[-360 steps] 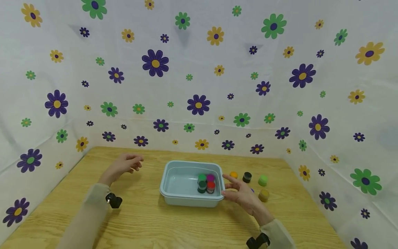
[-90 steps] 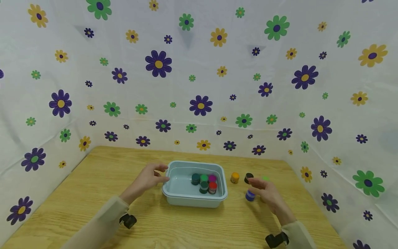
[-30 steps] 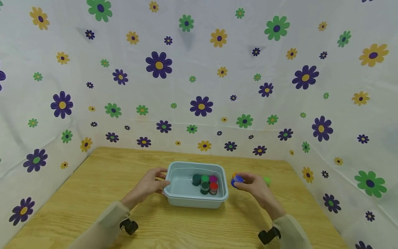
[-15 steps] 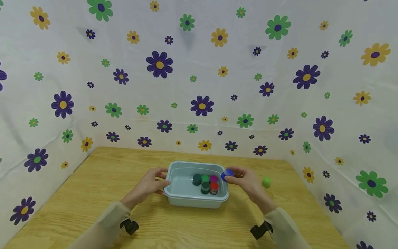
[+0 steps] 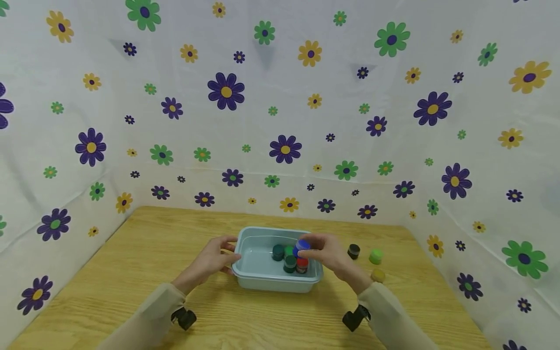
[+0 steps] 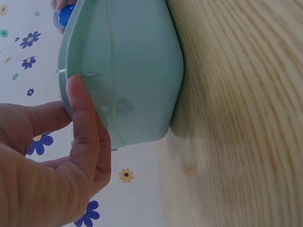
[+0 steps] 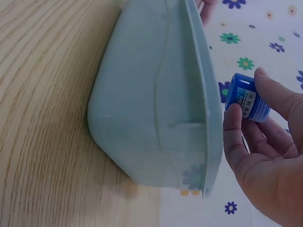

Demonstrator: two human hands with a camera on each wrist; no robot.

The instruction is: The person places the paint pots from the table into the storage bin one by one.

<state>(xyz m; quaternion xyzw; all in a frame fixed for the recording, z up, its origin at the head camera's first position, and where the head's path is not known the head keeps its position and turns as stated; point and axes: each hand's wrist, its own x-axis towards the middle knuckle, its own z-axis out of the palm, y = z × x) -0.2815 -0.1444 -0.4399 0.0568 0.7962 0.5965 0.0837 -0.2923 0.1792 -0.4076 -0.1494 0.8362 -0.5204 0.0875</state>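
Observation:
A blue paint jar with a printed label is pinched between the thumb and fingers of my right hand. The right wrist view shows this blue jar held tilted, above the rim level of a pale blue plastic tub. Inside the tub, at its right half, stand dark green jars, a green jar and a red jar; the magenta one is hidden. My left hand grips the tub's left rim, thumb on the edge, fingers against the wall.
Right of the tub on the wooden table stand a black jar, a light green jar and a yellow jar. A white flowered sheet encloses the table at the back and sides.
My right hand has picked the blue jar up from the table and carried it left over the tub. Earlier, another dark green jar joined those inside. My left hand moved onto the tub's rim.

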